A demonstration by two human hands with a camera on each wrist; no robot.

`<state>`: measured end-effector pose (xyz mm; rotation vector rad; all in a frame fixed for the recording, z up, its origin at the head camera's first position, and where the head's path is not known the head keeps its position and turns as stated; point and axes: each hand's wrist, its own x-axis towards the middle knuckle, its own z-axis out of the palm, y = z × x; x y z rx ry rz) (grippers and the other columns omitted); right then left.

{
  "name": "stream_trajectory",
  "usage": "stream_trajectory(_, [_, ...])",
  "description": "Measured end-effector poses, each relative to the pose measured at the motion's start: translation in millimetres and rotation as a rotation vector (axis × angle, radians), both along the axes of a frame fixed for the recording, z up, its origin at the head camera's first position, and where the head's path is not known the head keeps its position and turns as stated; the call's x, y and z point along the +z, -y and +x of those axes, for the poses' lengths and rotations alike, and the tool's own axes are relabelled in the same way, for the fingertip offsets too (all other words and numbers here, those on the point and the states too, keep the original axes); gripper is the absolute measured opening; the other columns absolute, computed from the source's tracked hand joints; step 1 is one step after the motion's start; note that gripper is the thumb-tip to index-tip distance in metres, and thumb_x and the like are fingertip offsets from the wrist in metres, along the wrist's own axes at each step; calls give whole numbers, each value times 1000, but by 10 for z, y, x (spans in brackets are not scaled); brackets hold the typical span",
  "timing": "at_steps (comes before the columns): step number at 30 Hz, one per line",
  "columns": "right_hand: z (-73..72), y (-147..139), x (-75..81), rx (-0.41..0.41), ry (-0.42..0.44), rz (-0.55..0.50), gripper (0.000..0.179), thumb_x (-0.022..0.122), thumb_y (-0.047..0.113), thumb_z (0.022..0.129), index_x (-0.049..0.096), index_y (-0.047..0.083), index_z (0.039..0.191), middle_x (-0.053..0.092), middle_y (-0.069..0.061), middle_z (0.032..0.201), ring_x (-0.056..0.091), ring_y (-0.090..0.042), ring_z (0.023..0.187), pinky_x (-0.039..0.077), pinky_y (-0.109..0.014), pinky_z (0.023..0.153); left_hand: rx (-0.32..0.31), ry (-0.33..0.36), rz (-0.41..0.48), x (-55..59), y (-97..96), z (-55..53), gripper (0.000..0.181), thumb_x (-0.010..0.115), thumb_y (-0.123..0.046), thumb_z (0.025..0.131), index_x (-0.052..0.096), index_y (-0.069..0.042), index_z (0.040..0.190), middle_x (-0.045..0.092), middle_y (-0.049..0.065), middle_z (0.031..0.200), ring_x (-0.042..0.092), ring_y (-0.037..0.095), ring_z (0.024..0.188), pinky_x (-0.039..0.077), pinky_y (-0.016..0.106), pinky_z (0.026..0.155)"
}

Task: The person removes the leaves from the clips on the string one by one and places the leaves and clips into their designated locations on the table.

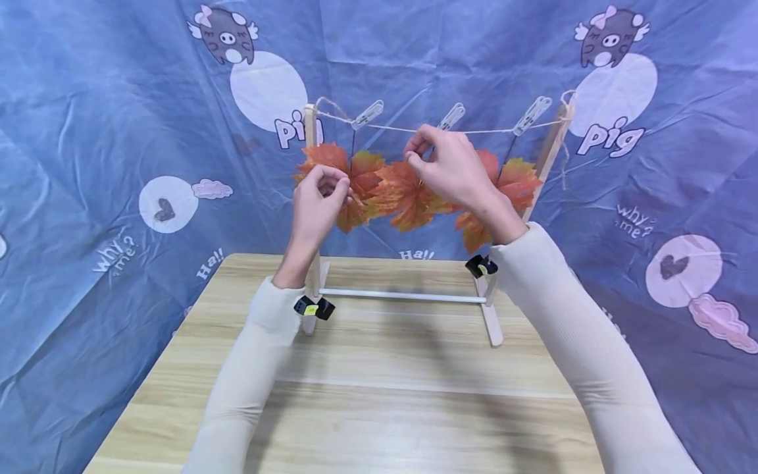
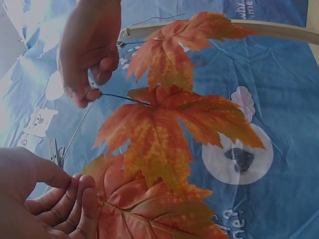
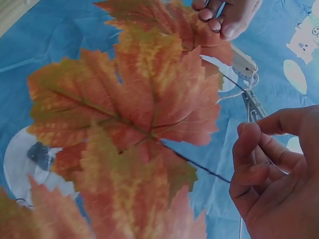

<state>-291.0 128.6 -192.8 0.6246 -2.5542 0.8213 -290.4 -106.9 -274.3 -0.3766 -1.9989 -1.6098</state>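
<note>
White sleeves (image 1: 598, 355) below hanging maple leaves (image 1: 408, 197)
Just behind the left hand (image 1: 318, 201) (loosely curled, nothing held) hangs one; others beyond the right hand (image 1: 453, 164), likewise curled and seemingly empty, near a clip (image 1: 453, 116).

"pig" (image 1: 610, 139), "why me?" (image 1: 635, 220), "ha!!" (image 1: 417, 255) on cloth (image 1: 379, 59)

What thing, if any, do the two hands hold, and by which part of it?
Right hand: it cannot be told; in the head view it covers the stem of the middle leaf. Left hand: nothing held is visible.
</note>
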Motion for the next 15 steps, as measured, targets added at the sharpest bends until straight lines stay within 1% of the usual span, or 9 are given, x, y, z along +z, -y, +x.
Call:
stream_trajectory(3, [-23,56,64,15,14,-14,19,58,25,108,72,13,113,74,-5,107,61,-23,68,46,-33,74,12,-2,1,54,-24,-34,13,66,-9,102,69,3,105,75,19,90,72,19,72,58,16,61])
stream_trajectory(5, [-41,96,111,15,22,-23,20,58,27,108,71,13,115,73,-4,108,61,-22,69,46,-32,75,33,-7,-13,93,-41,-54,13,66,-11,102,70,1,106,76,17,89,74,22,74,56,16,61])
stream_trajectory(8, [-73,163,183,7,23,-48,21,58,28,108,71,13,117,73,-3,111,64,-19,71,48,-29,76,65,-8,-28,151,-68,-78,13,66,-12,102,71,-1,107,76,13,90,75,23,76,55,16,63])
stream_trajectory(11, [-109,224,252,3,34,-74,23,60,30,108,69,13,121,72,-3,115,69,-20,71,51,-26,78,85,-11,-27,214,-98,-96,12,65,-10,102,71,-2,107,75,10,89,74,19,76,56,17,66])
stream_trajectory(15, [-155,283,342,1,88,-98,33,60,38,108,63,15,133,68,-1,128,72,-21,71,55,-26,79,125,-29,-22,315,-133,-120,12,65,-10,101,71,-3,108,74,6,89,71,11,74,56,18,69])
